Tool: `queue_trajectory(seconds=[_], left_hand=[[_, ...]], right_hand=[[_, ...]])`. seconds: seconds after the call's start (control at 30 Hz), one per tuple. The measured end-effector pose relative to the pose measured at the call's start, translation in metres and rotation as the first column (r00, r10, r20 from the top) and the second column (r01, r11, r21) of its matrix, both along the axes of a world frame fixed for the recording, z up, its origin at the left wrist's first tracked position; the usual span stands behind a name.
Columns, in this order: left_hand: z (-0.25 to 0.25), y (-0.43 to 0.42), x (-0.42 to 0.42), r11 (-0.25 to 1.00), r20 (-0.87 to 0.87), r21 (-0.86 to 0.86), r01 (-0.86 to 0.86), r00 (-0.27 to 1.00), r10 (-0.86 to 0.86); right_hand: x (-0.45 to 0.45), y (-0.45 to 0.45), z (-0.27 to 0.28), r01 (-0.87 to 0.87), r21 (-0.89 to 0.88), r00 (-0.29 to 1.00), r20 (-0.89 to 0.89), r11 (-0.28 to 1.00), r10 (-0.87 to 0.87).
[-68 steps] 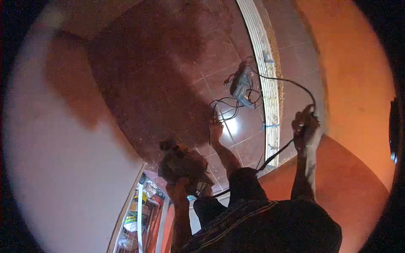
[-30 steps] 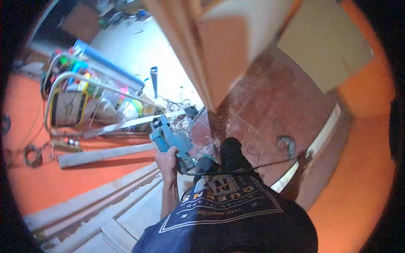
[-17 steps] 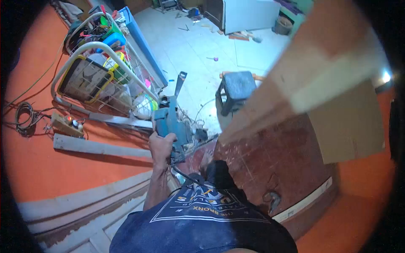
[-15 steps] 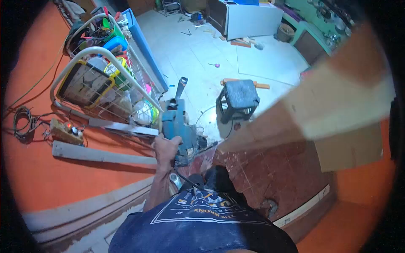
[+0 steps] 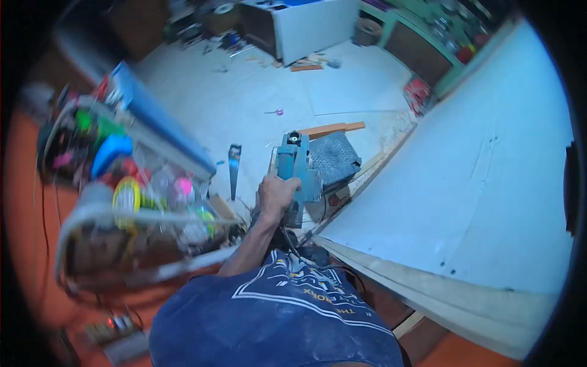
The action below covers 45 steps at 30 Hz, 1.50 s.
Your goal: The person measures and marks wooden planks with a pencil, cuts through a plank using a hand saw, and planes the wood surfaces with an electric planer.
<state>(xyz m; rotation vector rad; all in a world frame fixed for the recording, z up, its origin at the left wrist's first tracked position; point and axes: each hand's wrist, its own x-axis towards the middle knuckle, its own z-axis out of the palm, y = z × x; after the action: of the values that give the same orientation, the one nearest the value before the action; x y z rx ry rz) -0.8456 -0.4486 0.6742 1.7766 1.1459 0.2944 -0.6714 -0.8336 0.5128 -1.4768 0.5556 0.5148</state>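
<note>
My left hand (image 5: 279, 196) is closed round the handle of a teal electric planer (image 5: 292, 165), which it holds up in front of my body. A dark cord (image 5: 292, 246) trails from the tool's rear past my shirt. Just beyond the planer stands a dark, worn stool (image 5: 335, 160), partly covered by the tool. To the right, a large pale flat panel (image 5: 452, 196) leans at a slant, close to my body. My right hand is not in view; the panel and my body cover that side.
A wire rack (image 5: 147, 215) full of household items stands at the left. A handsaw (image 5: 234, 171) is on the white floor beyond my left hand. Wood strips (image 5: 333, 129) lie behind the stool. At the back stands a white cabinet (image 5: 318, 30). A lit electrical board (image 5: 116, 327) is low left.
My left hand has carried the planer rightward, away from the rack and in front of the stool. The panel at right has swung, now showing its broad pale face. My view has turned left.
</note>
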Motion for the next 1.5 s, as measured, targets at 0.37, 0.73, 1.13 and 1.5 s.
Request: queue_trajectory(seconds=[0.37, 0.73, 1.13, 1.5], left_hand=[[-0.147, 0.331, 0.21, 0.946, 0.01, -0.078, 0.313, 0.949, -0.314], [-0.144, 0.577, 0.383, 0.986, 0.188, -0.123, 0.113, 0.978, -0.089], [-0.255, 0.784, 0.66, 0.951, -0.264, 0.181, 0.249, 0.944, -0.197], [-0.57, 0.678, 0.793, 0.567, -0.07, -0.488, 0.664, 0.617, -0.784]], right_hand=[[-0.102, 0.132, -0.146, 0.564, -0.331, 0.772, -0.114, 0.756, -0.626], [-0.095, 0.268, -0.153, 0.846, -0.294, 0.445, -0.07, 0.445, -0.893], [-0.187, 0.438, -0.151, 0.923, -0.382, -0.043, -0.019, -0.032, -0.999], [-0.202, 0.79, -0.401, -0.42, -0.651, 0.592, -0.724, 0.632, -0.353]])
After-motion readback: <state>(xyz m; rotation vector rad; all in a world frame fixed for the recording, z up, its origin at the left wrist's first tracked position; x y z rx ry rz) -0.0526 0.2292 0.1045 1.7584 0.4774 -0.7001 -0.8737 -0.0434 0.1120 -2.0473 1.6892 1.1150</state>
